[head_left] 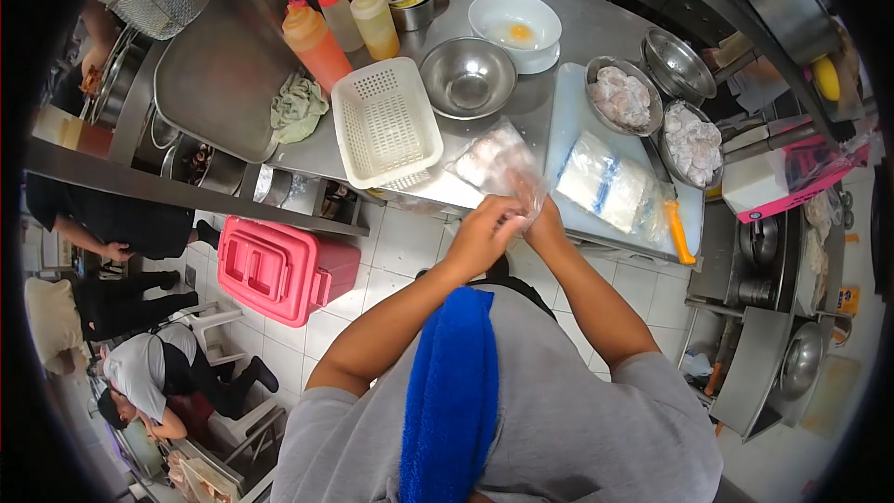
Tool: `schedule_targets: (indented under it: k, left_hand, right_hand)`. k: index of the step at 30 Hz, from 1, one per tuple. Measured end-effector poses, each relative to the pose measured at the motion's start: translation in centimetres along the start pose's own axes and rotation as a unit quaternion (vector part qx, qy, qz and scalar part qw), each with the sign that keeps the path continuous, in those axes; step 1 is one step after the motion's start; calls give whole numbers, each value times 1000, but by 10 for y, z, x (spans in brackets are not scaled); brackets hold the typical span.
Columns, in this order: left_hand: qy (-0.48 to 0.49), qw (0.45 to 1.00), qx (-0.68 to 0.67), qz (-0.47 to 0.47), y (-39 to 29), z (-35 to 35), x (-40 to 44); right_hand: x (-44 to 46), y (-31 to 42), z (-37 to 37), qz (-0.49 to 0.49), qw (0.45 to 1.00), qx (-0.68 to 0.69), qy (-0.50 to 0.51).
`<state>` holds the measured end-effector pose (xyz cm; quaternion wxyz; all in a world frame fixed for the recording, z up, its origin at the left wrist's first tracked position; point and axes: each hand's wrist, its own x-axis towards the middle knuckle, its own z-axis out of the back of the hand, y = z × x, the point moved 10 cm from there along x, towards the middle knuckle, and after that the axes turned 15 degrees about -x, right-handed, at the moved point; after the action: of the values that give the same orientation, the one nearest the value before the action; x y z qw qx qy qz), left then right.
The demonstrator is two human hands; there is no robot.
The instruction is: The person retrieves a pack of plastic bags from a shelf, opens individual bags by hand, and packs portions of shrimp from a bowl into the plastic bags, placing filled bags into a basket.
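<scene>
My left hand (486,235) and my right hand (544,224) are both closed at the gathered top of a clear plastic bag (492,160), the left with its fingers pinched. Pale pieces show inside the bag, which lies at the counter's near edge; what they are I cannot make out. Just beyond it stands a steel bowl (468,79), with a white plastic basket (386,121) to the left. To the right, a pack of clear plastic bags (605,184) rests on a pale cutting board (570,102), beside an orange handle (678,231).
Two steel bowls of pale, white-coated pieces (622,98) (692,142) stand at right. A white bowl with egg (515,20) sits at the back. Squeeze bottles (317,42) and a crumpled cloth (298,107) are at left. A pink lidded bin (284,270) stands on the floor; several people are at left.
</scene>
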<state>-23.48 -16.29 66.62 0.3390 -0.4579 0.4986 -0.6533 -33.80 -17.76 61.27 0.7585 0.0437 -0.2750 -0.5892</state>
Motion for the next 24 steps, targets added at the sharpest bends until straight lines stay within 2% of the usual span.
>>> schedule_targets:
  k: [1, 2, 3, 4, 6, 7, 9, 14, 16, 17, 19, 23, 24]
  left_hand:
    - [-38, 995, -40, 83, 40, 13, -7]
    - [-75, 980, -81, 167, 70, 24, -15]
    - [-71, 946, -98, 301, 90, 26, -23]
    - [-69, 946, -99, 302, 92, 26, -21]
    - [-41, 879, -222, 419, 112, 3, -33]
    - [-39, 879, -222, 419, 113, 0, -32]
    - [-44, 805, -370, 461, 118, -20, -37]
    - [-37, 812, -365, 454, 128, -23, -42]
    - [-23, 819, -356, 450, 128, -22, -43]
    - [-13, 831, -343, 439, 127, -19, -42]
    - [1, 841, -332, 426, 124, -16, -43]
    - [-16, 846, -322, 424, 123, -8, -45]
    - [-31, 848, -318, 423, 123, -5, -46]
  right_hand:
    - [-2, 8, 9, 34, 998, -60, -16]
    - [-1, 8, 14, 31, 998, -61, -15]
    - [-3, 7, 16, 16, 999, -40, 4]
    - [-4, 4, 15, 0, 1000, -20, 22]
    - [-4, 5, 6, -10, 998, 22, 55]
    - [-4, 5, -3, -18, 994, 66, 88]
    - [1, 4, -12, -14, 994, 25, 105]
    - [16, 11, -21, 4, 987, -75, 143]
    - [20, 7, -17, -7, 991, -87, 103]
    - [22, 3, -22, -8, 991, -88, 103]
    - [22, -8, -29, -25, 997, -7, 73]
    - [19, -17, -23, -54, 997, -41, 23]
    - [22, -11, -24, -27, 997, -27, 66]
